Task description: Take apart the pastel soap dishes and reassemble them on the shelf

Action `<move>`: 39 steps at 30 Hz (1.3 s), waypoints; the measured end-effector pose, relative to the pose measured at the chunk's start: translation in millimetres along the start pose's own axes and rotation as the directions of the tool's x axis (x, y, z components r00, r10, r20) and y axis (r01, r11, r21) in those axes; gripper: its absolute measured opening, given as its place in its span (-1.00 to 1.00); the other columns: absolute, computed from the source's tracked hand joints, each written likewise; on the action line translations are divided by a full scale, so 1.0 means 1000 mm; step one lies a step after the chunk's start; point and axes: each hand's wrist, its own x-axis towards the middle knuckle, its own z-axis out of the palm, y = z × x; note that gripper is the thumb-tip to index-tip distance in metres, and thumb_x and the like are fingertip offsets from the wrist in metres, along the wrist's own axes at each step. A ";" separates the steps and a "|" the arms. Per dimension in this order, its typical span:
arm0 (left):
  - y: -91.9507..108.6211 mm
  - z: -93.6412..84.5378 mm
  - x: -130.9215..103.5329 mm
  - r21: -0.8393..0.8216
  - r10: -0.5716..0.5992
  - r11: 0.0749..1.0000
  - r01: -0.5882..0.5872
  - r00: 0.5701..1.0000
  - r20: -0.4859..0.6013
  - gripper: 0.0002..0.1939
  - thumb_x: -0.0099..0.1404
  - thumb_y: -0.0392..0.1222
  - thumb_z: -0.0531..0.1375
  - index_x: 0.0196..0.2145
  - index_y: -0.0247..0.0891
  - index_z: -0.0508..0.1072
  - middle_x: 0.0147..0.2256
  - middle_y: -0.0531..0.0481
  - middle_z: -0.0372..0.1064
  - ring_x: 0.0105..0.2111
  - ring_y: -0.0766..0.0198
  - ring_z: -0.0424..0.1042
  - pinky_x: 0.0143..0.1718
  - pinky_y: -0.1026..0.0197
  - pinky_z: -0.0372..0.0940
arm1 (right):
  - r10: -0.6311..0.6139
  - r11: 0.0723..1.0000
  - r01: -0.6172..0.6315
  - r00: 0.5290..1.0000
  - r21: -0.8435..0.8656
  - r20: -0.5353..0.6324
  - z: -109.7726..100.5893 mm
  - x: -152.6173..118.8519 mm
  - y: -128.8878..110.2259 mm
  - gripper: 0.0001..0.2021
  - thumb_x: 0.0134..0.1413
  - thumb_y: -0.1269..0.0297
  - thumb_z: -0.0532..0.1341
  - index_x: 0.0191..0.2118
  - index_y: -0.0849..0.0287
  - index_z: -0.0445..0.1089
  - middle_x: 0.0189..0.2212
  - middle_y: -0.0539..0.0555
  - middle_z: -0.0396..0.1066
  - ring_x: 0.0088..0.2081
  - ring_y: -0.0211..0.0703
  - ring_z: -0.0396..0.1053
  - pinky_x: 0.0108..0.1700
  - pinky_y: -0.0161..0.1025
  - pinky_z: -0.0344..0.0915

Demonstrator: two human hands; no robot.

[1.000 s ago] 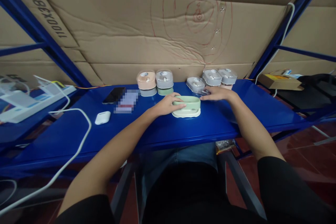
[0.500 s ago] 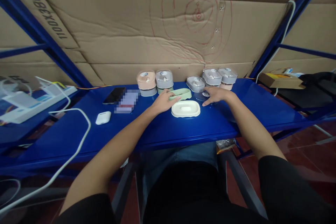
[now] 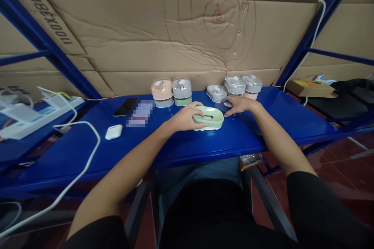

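Note:
My left hand [image 3: 188,117] is closed round the left end of a pale green oval dish [image 3: 214,113] with a dark slot in its floor. The dish sits over a white oval base, of which only the white lower edge [image 3: 210,129] shows. My right hand [image 3: 239,105] rests on the table just to the right, thumb and fingers either side of a clear plastic lid [image 3: 223,106] with a round label. Much of that lid is hidden under the hand.
At the back stand a peach box [image 3: 162,92], a grey-and-green box [image 3: 182,91], a lidded grey box [image 3: 216,92] and two more boxes [image 3: 235,85]. A phone [image 3: 126,107], a pixelated item [image 3: 141,113], a white earbud case [image 3: 113,132] and a white cable [image 3: 95,134] are leftward.
My left hand has brought the green dish toward me and to the right, over the white base, which it now covers. The right hand stays about where it was.

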 end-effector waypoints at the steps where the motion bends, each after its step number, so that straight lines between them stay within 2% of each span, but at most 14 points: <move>1: 0.001 -0.001 0.000 0.004 -0.008 1.000 0.008 1.000 0.025 -0.58 0.20 0.20 0.53 -0.14 -0.13 0.72 0.27 -0.22 0.42 0.24 -0.18 0.54 0.39 -0.22 0.40 | 0.009 1.000 -0.008 0.999 -0.007 0.044 -0.002 0.000 -0.001 -0.08 -0.14 -0.19 0.62 0.31 0.16 0.53 0.19 0.32 0.65 0.13 0.38 0.63 0.15 0.12 0.57; 3: 0.002 -0.002 0.000 0.016 -0.030 0.999 0.029 0.997 0.072 -0.53 0.11 0.20 0.58 -0.15 -0.13 0.70 0.28 -0.22 0.40 0.22 -0.19 0.54 0.35 -0.22 0.43 | 0.028 1.000 -0.027 0.993 -0.016 0.112 -0.004 -0.001 -0.003 -0.04 -0.07 -0.21 0.59 0.38 0.21 0.46 0.26 0.38 0.59 0.21 0.44 0.59 0.21 0.16 0.54; 5: 0.003 -0.004 -0.001 0.043 -0.046 0.998 0.041 0.993 0.106 -0.50 0.09 0.20 0.59 -0.14 -0.13 0.67 0.29 -0.21 0.39 0.22 -0.20 0.54 0.32 -0.21 0.45 | 0.035 0.999 -0.035 0.993 -0.005 0.115 -0.006 -0.001 -0.004 -0.02 -0.07 -0.20 0.59 0.40 0.21 0.44 0.28 0.39 0.57 0.22 0.46 0.58 0.22 0.19 0.53; 8: 0.006 -0.004 -0.001 0.125 -0.046 0.992 0.031 0.992 0.116 -0.51 0.18 0.19 0.53 -0.06 -0.13 0.64 0.29 -0.22 0.39 0.24 -0.23 0.51 0.33 -0.19 0.43 | 0.032 0.999 -0.033 0.994 0.012 0.103 -0.006 -0.002 -0.007 -0.03 -0.11 -0.19 0.61 0.38 0.17 0.46 0.26 0.36 0.59 0.21 0.46 0.58 0.23 0.19 0.52; 10: 0.007 -0.002 -0.001 0.172 -0.058 0.984 0.039 0.993 0.105 -0.42 0.25 0.22 0.46 0.10 -0.14 0.60 0.30 -0.25 0.40 0.28 -0.27 0.49 0.35 -0.21 0.40 | 0.041 0.999 -0.042 0.994 0.008 0.102 -0.007 -0.004 -0.010 -0.03 -0.10 -0.18 0.61 0.38 0.19 0.47 0.26 0.37 0.59 0.21 0.45 0.58 0.24 0.17 0.52; 13: 0.005 0.001 0.000 0.173 -0.114 0.980 0.093 0.987 0.116 -0.11 0.32 0.29 0.38 0.46 -0.15 0.34 0.44 -0.30 0.31 0.43 -0.32 0.35 0.44 -0.24 0.30 | 0.114 0.993 -0.112 0.988 -0.027 0.107 -0.016 -0.010 -0.014 -0.06 -0.02 -0.23 0.57 0.37 0.23 0.48 0.26 0.39 0.59 0.20 0.45 0.59 0.23 0.15 0.52; 16: 0.001 0.003 0.000 0.132 -0.178 0.979 0.157 0.970 0.167 0.16 0.32 0.33 0.36 0.62 -0.24 0.00 0.60 -0.39 0.04 0.58 -0.33 0.10 0.56 -0.26 0.13 | 0.153 0.987 -0.150 0.986 -0.049 0.060 -0.029 -0.019 -0.018 -0.09 0.02 -0.30 0.53 0.34 0.23 0.51 0.22 0.39 0.61 0.18 0.49 0.59 0.20 0.16 0.51; 19: -0.002 0.004 0.000 0.093 -0.176 0.983 0.161 0.966 0.189 0.23 0.34 0.35 0.33 0.64 -0.35 -0.11 0.64 -0.47 -0.10 0.63 -0.34 -0.01 0.61 -0.27 0.02 | 0.040 0.998 -0.037 0.995 0.046 -0.088 -0.036 -0.026 -0.024 -0.10 0.09 -0.33 0.48 0.37 0.20 0.50 0.20 0.35 0.63 0.13 0.45 0.60 0.19 0.18 0.51; 22: -0.003 0.007 -0.001 0.086 -0.134 0.989 0.119 0.972 0.194 0.19 0.37 0.32 0.30 0.64 -0.40 -0.10 0.64 -0.49 -0.12 0.63 -0.36 -0.04 0.62 -0.28 0.01 | -0.130 0.973 0.168 0.966 0.157 -0.225 -0.031 -0.027 -0.036 -0.11 0.11 -0.35 0.46 0.41 0.13 0.48 0.23 0.30 0.62 0.10 0.37 0.59 0.19 0.21 0.50; 26: -0.005 0.012 0.000 0.051 -0.086 0.996 0.079 0.986 0.146 0.20 0.33 0.22 0.37 0.65 -0.33 -0.10 0.61 -0.48 -0.01 0.60 -0.44 0.03 0.58 -0.36 0.07 | -0.316 0.911 0.366 0.916 0.189 -0.248 -0.017 -0.023 -0.054 -0.11 0.06 -0.35 0.48 0.37 0.11 0.51 0.13 0.27 0.63 0.04 0.29 0.58 0.13 0.22 0.51; 29: -0.013 0.018 0.003 -0.071 -0.082 0.994 0.088 0.993 0.079 0.41 0.14 0.21 0.53 0.66 -0.33 -0.12 0.57 -0.52 0.06 0.56 -0.51 0.11 0.56 -0.42 0.10 | -0.356 0.890 0.412 0.895 0.193 -0.270 -0.010 -0.021 -0.059 -0.08 0.06 -0.33 0.50 0.40 0.16 0.49 0.13 0.30 0.60 0.07 0.30 0.56 0.15 0.23 0.50; 32: -0.022 0.023 0.006 -0.205 -0.143 0.968 0.148 0.989 0.038 0.55 -0.05 0.25 0.64 0.64 -0.33 -0.07 0.53 -0.58 0.12 0.53 -0.56 0.16 0.52 -0.49 0.12 | -0.379 0.879 0.439 0.880 0.187 -0.287 -0.007 -0.020 -0.057 -0.05 0.05 -0.33 0.51 0.43 0.15 0.46 0.20 0.32 0.55 0.13 0.32 0.53 0.21 0.25 0.48; 36: -0.029 0.025 0.007 -0.308 -0.189 0.932 0.191 0.981 0.037 0.51 -0.13 0.23 0.68 0.59 -0.32 0.08 0.50 -0.57 0.20 0.49 -0.55 0.24 0.50 -0.49 0.14 | -0.412 0.870 0.459 0.877 0.178 -0.249 0.000 -0.017 -0.054 -0.06 0.07 -0.34 0.51 0.44 0.08 0.45 0.20 0.28 0.55 0.18 0.33 0.51 0.27 0.28 0.46; 39: -0.029 0.027 0.006 -0.361 -0.203 0.911 0.202 0.978 0.036 0.51 -0.11 0.20 0.68 0.60 -0.30 0.05 0.46 -0.52 0.29 0.46 -0.49 0.31 0.50 -0.47 0.16 | -0.428 0.871 0.462 0.880 0.164 -0.207 0.007 -0.014 -0.057 -0.05 0.05 -0.35 0.52 0.44 0.09 0.46 0.17 0.28 0.56 0.18 0.35 0.51 0.28 0.30 0.45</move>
